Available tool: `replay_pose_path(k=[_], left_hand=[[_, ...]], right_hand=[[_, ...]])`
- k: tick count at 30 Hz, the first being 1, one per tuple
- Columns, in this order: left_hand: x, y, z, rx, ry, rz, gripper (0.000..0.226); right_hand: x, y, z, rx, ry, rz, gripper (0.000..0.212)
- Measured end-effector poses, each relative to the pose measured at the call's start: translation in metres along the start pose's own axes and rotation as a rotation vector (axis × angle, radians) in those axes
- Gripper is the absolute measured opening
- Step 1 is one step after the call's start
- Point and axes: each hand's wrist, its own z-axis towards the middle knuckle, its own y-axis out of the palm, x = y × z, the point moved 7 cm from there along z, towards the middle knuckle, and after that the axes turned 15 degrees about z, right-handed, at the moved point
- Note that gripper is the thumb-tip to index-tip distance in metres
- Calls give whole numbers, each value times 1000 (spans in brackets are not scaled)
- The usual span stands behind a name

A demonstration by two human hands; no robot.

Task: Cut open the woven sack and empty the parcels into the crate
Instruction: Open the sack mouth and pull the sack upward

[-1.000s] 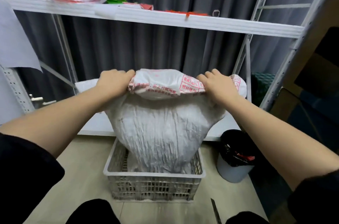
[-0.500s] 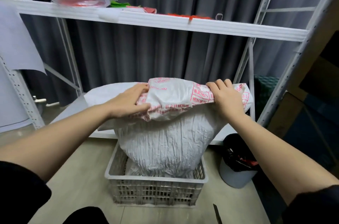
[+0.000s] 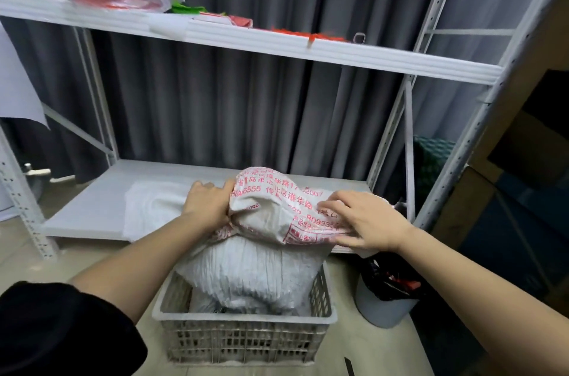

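A white woven sack [image 3: 255, 274] with red print stands inside the pale lattice crate [image 3: 246, 341] on the floor. Its printed end is folded over on top. My left hand [image 3: 209, 203] grips the folded end at its left side. My right hand [image 3: 366, 221] lies on the fold's right side, fingers spread and pressing the fabric. The sack hides most of the crate's inside; something dark shows at its bottom edge. No parcel is plainly visible.
A white metal rack [image 3: 308, 49] stands behind the crate, and its low shelf [image 3: 92, 209] carries a white folded sack [image 3: 154, 206]. A grey bin [image 3: 385, 298] with a black liner stands right of the crate. A dark blade tip [image 3: 349, 366] lies on the floor.
The sack's top has come down lower over the crate and is more crumpled. My right hand loosened from a grip to a flat, spread hold. The camera tilted downward.
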Motion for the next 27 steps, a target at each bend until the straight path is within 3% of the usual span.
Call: replay_pose_path(k=[4,6,8,10,12,17,21,24,27], left_hand=[[-7,-20,-5,197,28,-66,36],[-17,-31,-9,360,13,-190,35],[-23,-38,-11,405,10,-201,36],[-29,-47,-15,414,-11,-171,26],[-43,-69,-17,469,-83,-158,24],[-80,-145,-16,591,-232,-214,21],[-84,-155,-8,435,-177,-159,38],[-97,-177,-9,488,-232,-144,35],[-96,-182,-11,452,-238,-153,38]], right_hand=[[24,17,23,-156,462,168,126],[28,33,26,-210,609,303,134],[28,42,28,-128,686,351,113],[22,29,36,82,660,265,66],[15,-7,49,294,581,122,37],[15,-99,66,523,554,-53,29],[6,-118,68,456,482,-72,25],[1,-148,65,590,499,-119,25],[-4,-154,68,537,493,-138,28]])
